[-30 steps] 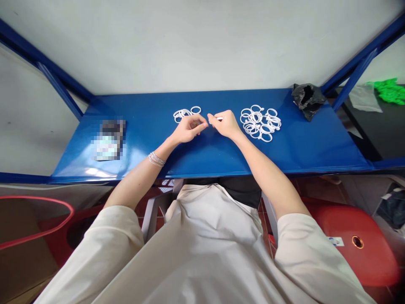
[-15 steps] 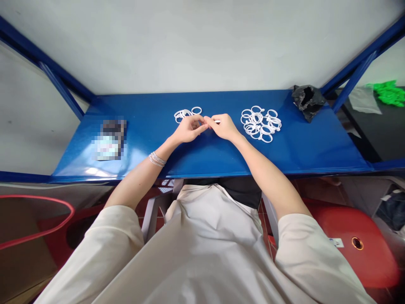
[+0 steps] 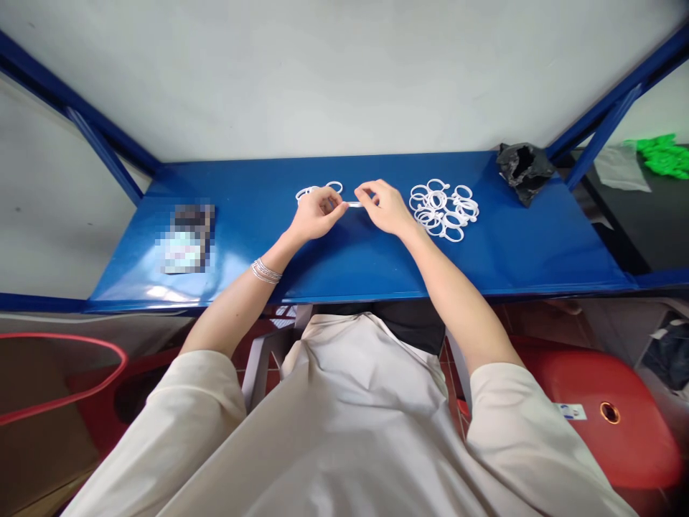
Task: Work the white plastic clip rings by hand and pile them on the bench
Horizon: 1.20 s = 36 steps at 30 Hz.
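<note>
The left hand (image 3: 317, 214) and the right hand (image 3: 386, 208) are both raised slightly above the blue worktop (image 3: 334, 273), near its middle. Both are closed in a pinch, thumb against fingers, on a white plastic piece (image 3: 352, 205). Only a short straight section of that piece shows in the gap between the hands; its ends are hidden by the fingers, so its full shape cannot be confirmed. It is held in the air, not resting on the surface.

A small pile of white plastic rings (image 3: 317, 191) lies directly beyond the left hand and is partly covered by it from this view. Contact between hand and rings cannot be determined. A larger pile of white plastic rings (image 3: 444, 210) lies just beside the right hand, on its far side, with the rings overlapping and tangled together. The right hand does not touch it.

A silver bracelet (image 3: 266, 271) is worn on the left wrist. Toward the far right of the worktop sits a crumpled black plastic bag (image 3: 524, 171). At the left end lies a flat packet (image 3: 188, 238), blurred and unreadable. Below the worktop's front edge are a red stool (image 3: 597, 424) at right and a cardboard box (image 3: 32, 402) at left.
</note>
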### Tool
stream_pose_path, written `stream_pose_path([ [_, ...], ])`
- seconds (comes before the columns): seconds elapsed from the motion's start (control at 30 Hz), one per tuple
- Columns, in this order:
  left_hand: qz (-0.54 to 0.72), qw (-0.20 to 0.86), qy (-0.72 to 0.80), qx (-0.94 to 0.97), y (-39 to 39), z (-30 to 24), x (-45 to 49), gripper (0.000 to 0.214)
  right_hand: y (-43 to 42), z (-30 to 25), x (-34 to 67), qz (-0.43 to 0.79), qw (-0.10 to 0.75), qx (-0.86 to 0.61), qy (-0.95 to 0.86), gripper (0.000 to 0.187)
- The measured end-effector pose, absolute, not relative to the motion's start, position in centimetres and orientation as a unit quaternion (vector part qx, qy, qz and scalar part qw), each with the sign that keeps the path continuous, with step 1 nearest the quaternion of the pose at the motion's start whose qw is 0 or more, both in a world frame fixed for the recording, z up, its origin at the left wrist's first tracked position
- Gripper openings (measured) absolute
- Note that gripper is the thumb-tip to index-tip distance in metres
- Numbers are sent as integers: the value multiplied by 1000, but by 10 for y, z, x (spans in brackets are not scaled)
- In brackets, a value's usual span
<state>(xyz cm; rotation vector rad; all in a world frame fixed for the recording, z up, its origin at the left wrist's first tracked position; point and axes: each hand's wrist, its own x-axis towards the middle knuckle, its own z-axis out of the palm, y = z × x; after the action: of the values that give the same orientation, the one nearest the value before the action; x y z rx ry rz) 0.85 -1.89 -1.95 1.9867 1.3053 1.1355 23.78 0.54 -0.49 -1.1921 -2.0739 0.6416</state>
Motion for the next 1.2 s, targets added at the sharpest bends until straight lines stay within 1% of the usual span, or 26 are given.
stream_pose_path([
  [0.1,421,132,534,721,-18,-12,4,32,18,-4,265,117,299,-527,-787,32],
  [0.17,414,74,565,710,-17,-8,0,27,27,-5,284,61,280,-564,-774,26],
  [0.23,407,45,589,697,-16,-6,-3,22,35,-9,299,29,255,-612,-748,22],
  [0.3,399,31,609,685,-14,-7,-6,18,41,-15,307,22,229,-663,-712,23],
  [0.4,372,23,641,670,-12,-10,-9,14,48,-23,308,35,213,-705,-675,29],
  [0.53,314,34,681,660,-9,-17,-14,9,48,-19,303,49,269,-694,-666,33],
  [0.6,297,42,689,660,-8,-21,-16,11,45,-12,302,61,296,-681,-667,33],
  [0.73,294,46,679,671,-7,-25,-17,15,38,1,301,88,321,-673,-661,20],
  [0.8,303,42,663,683,-7,-25,-17,17,36,4,298,117,353,-658,-655,13],
  [0.9,325,41,626,708,-9,-21,-13,17,33,4,289,217,407,-606,-648,9],
  [0.97,343,57,587,731,-13,-16,-9,17,28,4,279,303,430,-564,-637,15],
  [1.03,362,91,540,754,-17,-11,-3,19,21,5,267,383,436,-527,-621,25],
  [1.13,378,147,482,776,-25,-6,6,26,11,8,252,478,422,-490,-594,38],
  [1.2,381,178,462,781,-28,-4,11,31,6,9,245,523,412,-474,-576,42],
])
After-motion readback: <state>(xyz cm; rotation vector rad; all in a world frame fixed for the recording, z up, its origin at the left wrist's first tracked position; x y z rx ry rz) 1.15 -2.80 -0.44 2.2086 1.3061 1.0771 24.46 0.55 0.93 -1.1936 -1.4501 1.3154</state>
